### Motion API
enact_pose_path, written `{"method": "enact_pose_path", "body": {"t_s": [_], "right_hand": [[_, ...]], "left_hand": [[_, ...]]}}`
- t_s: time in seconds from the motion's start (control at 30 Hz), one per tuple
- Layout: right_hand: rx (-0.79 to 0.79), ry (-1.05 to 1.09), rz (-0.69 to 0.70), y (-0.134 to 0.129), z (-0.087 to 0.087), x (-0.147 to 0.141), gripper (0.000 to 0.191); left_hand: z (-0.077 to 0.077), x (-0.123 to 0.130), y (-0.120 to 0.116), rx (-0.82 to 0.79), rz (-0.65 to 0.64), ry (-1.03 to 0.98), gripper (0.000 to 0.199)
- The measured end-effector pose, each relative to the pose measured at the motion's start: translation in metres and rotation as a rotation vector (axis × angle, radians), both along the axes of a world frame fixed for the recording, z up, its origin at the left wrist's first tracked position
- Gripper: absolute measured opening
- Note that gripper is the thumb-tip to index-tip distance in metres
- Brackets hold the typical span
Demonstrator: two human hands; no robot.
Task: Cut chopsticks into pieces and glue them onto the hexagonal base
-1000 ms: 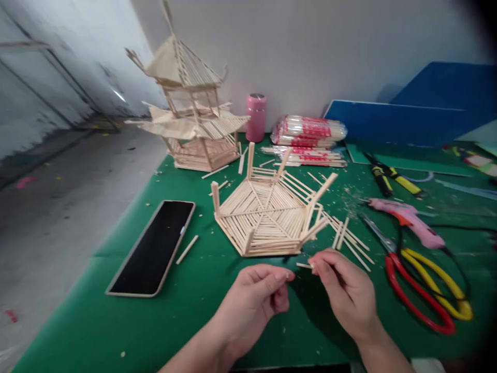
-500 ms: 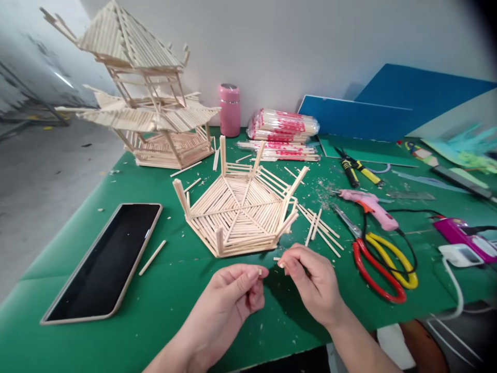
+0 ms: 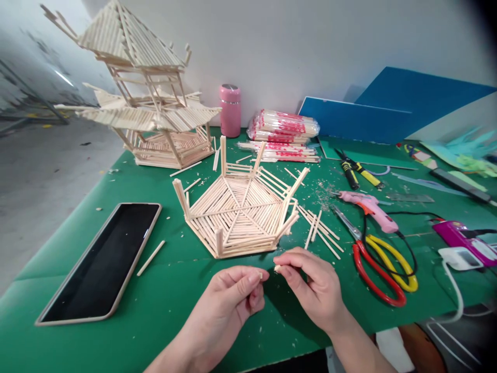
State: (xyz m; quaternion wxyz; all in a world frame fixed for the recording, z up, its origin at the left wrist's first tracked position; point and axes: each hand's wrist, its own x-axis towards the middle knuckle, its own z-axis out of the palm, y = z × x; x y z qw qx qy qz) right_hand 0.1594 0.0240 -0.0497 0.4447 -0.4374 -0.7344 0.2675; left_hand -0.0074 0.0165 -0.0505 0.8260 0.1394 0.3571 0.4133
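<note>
In front of the six-sided stick frame (image 3: 236,212), both hands are close together over the green table. My left hand (image 3: 233,295) pinches a tiny pale piece of wooden stick (image 3: 260,275) between thumb and forefinger; most of it is hidden. A short bit of wooden stick (image 3: 277,269) pokes from the fingertips of my right hand (image 3: 310,285), which is closed on it. A small gap separates the two sets of fingertips. The frame has a floor of laid sticks, upright corner posts and railings on its back sides.
A stick pagoda (image 3: 155,114) stands at the back left, beside a pink flask (image 3: 230,111) and bagged sticks (image 3: 281,127). On the left lies a phone (image 3: 101,259). To the right are loose sticks (image 3: 322,233), scissors (image 3: 378,264), a pink glue gun (image 3: 367,207) and pliers (image 3: 357,168).
My right hand has shifted slightly left and down, its fingertips a little closer to my left hand's. The left hand has hardly moved. The frame stays in place.
</note>
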Motion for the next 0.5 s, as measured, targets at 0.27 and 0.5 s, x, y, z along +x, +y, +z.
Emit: {"method": "enact_pose_path", "body": {"t_s": [0.27,0.5], "right_hand": [[-0.024,-0.053,0.006,-0.0008,-0.0026,-0.0006,0.016],[0.029,-0.283,-0.049,0.0031,-0.0063,-0.0008,0.010]], "left_hand": [[0.0019,0.0003,-0.0001,-0.017,0.007,-0.012,0.013],[0.0014,0.0001,-0.0004,-0.011,0.006,0.000,0.013]]}}
